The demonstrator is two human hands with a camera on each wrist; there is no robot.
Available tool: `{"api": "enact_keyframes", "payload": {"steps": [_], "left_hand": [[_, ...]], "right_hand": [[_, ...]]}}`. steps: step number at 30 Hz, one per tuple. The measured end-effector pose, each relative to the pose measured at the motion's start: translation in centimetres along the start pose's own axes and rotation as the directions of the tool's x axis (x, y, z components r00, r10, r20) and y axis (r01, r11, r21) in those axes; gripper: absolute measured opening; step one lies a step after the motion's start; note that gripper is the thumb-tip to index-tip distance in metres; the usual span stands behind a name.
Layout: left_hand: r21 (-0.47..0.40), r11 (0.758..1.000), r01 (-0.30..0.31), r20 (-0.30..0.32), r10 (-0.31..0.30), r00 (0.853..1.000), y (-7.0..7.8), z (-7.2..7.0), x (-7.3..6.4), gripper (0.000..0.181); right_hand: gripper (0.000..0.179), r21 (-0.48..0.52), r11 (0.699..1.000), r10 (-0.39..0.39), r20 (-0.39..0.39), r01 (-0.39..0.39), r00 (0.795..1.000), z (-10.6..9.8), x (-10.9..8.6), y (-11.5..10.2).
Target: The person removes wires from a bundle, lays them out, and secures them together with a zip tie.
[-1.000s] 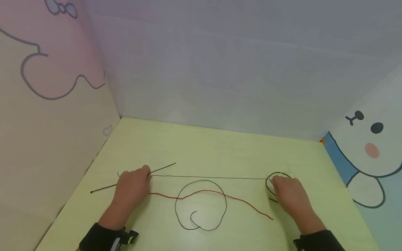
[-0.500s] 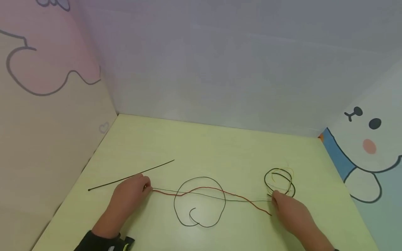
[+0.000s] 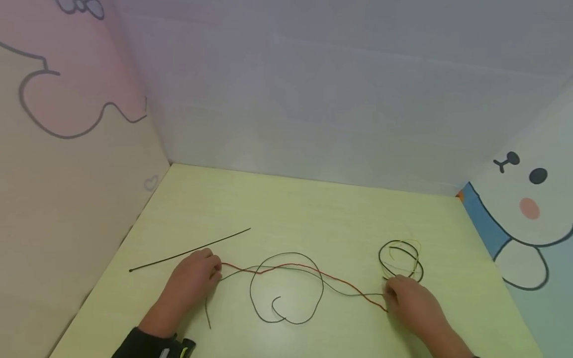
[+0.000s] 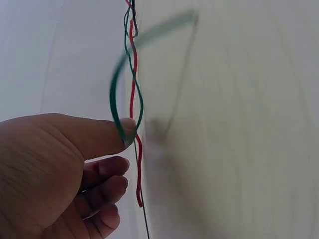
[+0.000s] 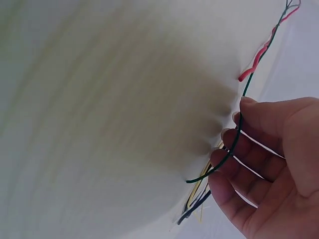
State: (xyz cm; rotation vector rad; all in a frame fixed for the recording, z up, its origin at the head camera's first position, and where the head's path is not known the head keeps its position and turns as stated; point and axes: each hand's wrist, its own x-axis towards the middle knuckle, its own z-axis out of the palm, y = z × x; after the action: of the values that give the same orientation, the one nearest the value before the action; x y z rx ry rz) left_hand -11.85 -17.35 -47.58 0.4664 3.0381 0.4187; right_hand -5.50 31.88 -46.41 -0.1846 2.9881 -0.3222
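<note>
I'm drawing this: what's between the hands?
The head view shows a green wire, a red wire and a dark looped wire between the left hand and right hand.

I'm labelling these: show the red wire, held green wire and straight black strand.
Red wire [image 3: 293,264]: head view, middle.
Held green wire [image 4: 113,92]: left wrist view, curved stretch.
Straight black strand [image 3: 190,251]: head view, middle.

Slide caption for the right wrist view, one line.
Right hand pinches a green wire near its curved end; red wire nearby.
</note>
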Motion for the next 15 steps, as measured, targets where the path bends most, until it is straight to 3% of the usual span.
{"api": "enact_keyframes", "payload": {"steps": [9,15], "left_hand": [[-0.038,0.999,-0.034,0.011,0.035,0.999,0.4,-0.2,0.2,0.011],[-0.067,0.997,-0.044,0.009,0.045,0.999,0.7,-0.3,0.2,0.009]], "right_hand": [[0.011,-0.008,1.000,-0.015,-0.019,0.015,1.000,-0.8,-0.4,-0.1],[0.008,0.002,0.999,0.039,-0.075,-0.039,0.996,-1.5,-0.7,0.6]]}}
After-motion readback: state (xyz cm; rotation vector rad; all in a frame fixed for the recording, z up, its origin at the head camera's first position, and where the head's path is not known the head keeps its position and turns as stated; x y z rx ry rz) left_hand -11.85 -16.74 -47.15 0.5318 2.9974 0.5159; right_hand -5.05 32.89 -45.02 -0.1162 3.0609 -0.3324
